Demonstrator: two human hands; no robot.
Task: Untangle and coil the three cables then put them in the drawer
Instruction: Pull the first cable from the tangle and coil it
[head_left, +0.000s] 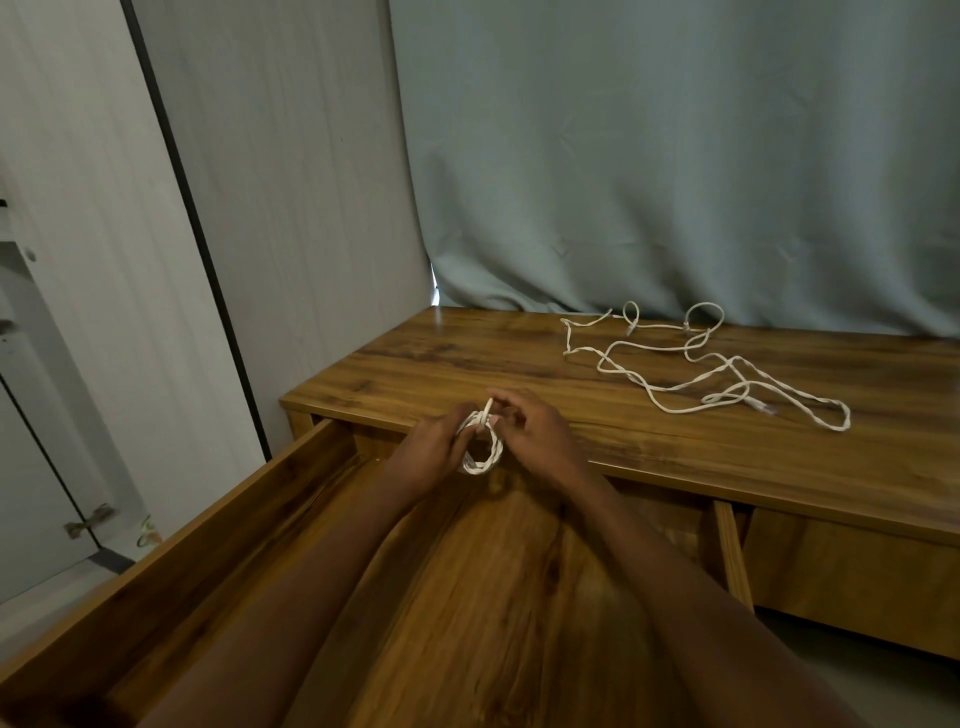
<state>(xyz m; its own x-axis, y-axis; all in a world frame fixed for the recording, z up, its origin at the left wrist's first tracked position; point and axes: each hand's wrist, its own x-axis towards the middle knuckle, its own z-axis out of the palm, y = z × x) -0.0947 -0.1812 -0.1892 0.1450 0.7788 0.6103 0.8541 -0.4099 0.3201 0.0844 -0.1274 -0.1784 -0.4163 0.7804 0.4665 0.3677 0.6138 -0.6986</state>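
Finishing one small coil (482, 451) above the open drawer (218, 525), the left hand (426, 451) grips its loops while the right hand (530, 434) fingers pinch the loose end. Two cables (696, 364) lie tangled on the surface (519, 358); tucking the end likely comes next.

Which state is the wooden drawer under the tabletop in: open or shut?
Open. The wooden drawer is pulled out from under the brown wooden tabletop, its inside floor showing.

Grey-green curtain (675, 156) behind wooden cabinet (519, 358), pale panelled wall (291, 182) left.
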